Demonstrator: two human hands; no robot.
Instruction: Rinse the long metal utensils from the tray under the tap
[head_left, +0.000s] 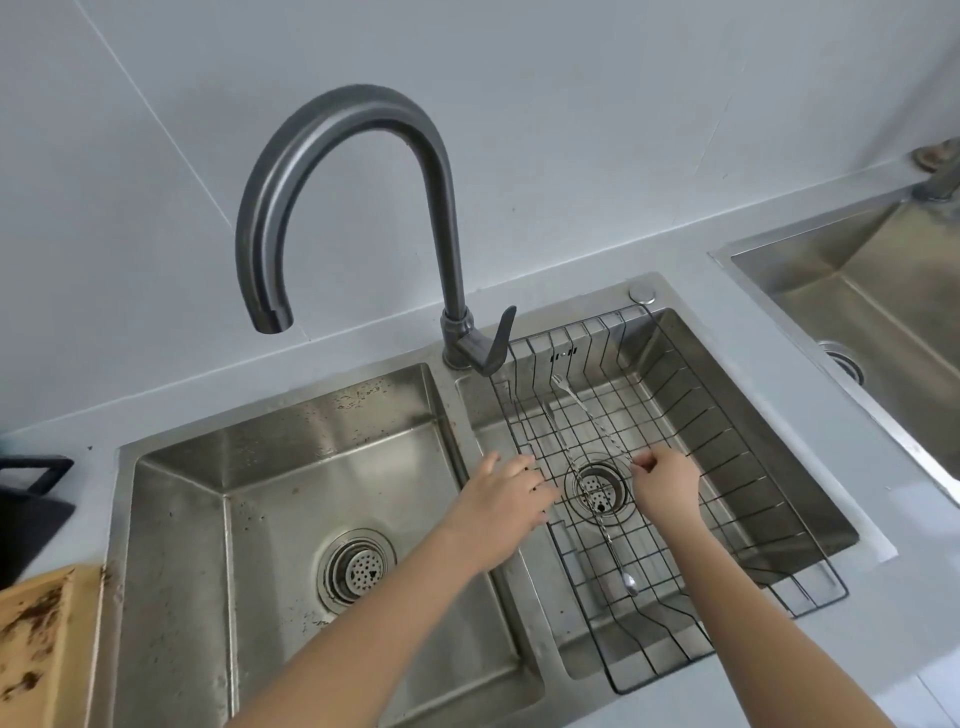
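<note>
A black wire tray (737, 457) sits in the right sink basin. Two long metal utensils lie in it. The thin fork (587, 410), with a twisted handle, points toward the tap's base. The long spoon (618, 556) lies with its bowl toward me, crossing over the drain. My right hand (667, 486) is over the tray, its fingertips pinched on the near end of the fork's handle. My left hand (501, 504) rests with fingers spread on the tray's left edge and holds nothing. The grey curved tap (363, 119) has its spout over the left basin, with no water visible.
The left basin (291, 467) has a drain strainer (358, 569) and some grime spots. The tap's lever (498, 340) stands beside the tray's back corner. A second sink (878, 291) is at the right. A stained wooden board (41, 639) and a dark object (31, 499) are at the left.
</note>
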